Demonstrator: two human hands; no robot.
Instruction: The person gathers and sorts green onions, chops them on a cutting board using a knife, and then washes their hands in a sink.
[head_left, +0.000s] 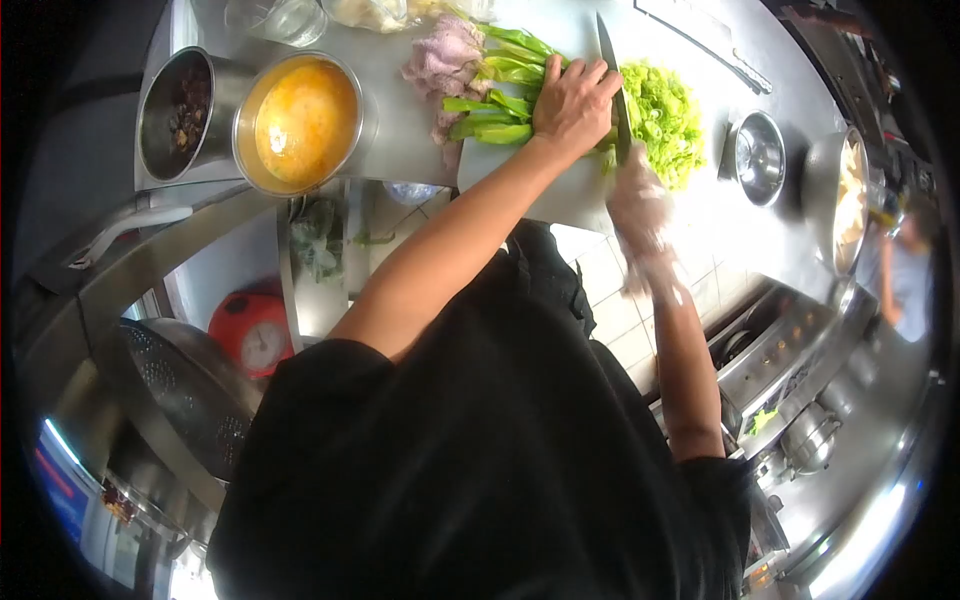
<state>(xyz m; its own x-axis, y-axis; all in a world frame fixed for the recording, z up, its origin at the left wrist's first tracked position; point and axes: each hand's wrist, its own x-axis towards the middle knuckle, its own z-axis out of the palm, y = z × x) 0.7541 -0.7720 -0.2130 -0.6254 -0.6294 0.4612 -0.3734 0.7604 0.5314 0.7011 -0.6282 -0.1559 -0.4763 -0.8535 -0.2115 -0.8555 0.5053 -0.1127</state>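
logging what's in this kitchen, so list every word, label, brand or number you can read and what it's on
No text can be read for certain.
Red scale: dial markings, too small and blurred to read.
Blue panel, lower left: any lettering is too blurred to read.
Knife: no readable mark.

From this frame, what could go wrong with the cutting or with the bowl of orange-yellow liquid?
The left hand presses the uncut greens with fingertips close beside the knife, so a slip might nick them.

The metal bowl of liquid sits at the counter's near edge; a knock could spill it.

Chopped greens heaped beside the blade might scatter.
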